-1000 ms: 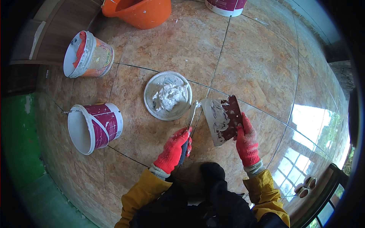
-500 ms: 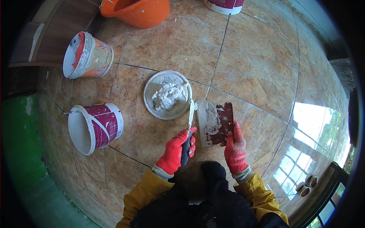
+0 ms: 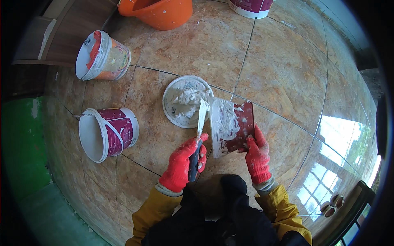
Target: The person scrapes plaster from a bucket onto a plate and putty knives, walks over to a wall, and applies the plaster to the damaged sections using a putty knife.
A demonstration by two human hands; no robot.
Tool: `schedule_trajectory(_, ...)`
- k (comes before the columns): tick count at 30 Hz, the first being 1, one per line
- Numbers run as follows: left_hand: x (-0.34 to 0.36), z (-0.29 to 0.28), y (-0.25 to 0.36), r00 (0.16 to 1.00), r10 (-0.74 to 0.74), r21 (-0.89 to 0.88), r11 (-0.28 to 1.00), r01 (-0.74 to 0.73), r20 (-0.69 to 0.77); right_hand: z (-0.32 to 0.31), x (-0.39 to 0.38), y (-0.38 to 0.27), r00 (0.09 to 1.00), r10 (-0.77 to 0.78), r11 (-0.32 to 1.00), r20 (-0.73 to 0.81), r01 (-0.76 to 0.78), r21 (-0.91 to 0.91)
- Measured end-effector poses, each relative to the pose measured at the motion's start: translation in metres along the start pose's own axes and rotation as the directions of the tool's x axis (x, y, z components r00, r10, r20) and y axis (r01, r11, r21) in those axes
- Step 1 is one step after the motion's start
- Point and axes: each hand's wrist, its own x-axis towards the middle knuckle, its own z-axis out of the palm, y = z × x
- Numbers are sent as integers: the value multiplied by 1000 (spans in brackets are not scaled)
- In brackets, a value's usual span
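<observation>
My left hand [image 3: 180,164], in a red work glove, is wrapped round the dark handle of a putty knife [image 3: 201,123] whose blade is coated with white paste. The blade's tip is at the edge of a heap of white putty [image 3: 188,100] on a round white lid [image 3: 168,108]. In my right hand [image 3: 258,158], also red-gloved, is a flat, dark red spreading board [image 3: 246,123], gripped at its right side. White putty is smeared over the board's left half. Its upper left corner overlaps the lid's right rim.
A maroon-and-white bucket [image 3: 131,127] lies on its side at the left. Beyond it is a smeared white pail [image 3: 117,61] with something red inside. An orange tub [image 3: 170,14] and another maroon bucket [image 3: 254,10] stand at the far side of the tiled floor [image 3: 283,78].
The whole view has shifted slightly. Relative to the lid, the knife and the board have moved left, and the board's corner now overlaps the lid. Both hands keep their hold.
</observation>
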Motion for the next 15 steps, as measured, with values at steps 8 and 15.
schedule_trajectory(8, -11, 6, 30, 968, 145, 171, 979, -110, -203, 26, 56, -14, 975, -204, 793, 83, 214, -570)
schedule_trajectory(15, -19, -5, 33, 952, 205, 158, 972, -171, -230, 40, 72, -47, 862, -411, 474, 296, 479, -739)
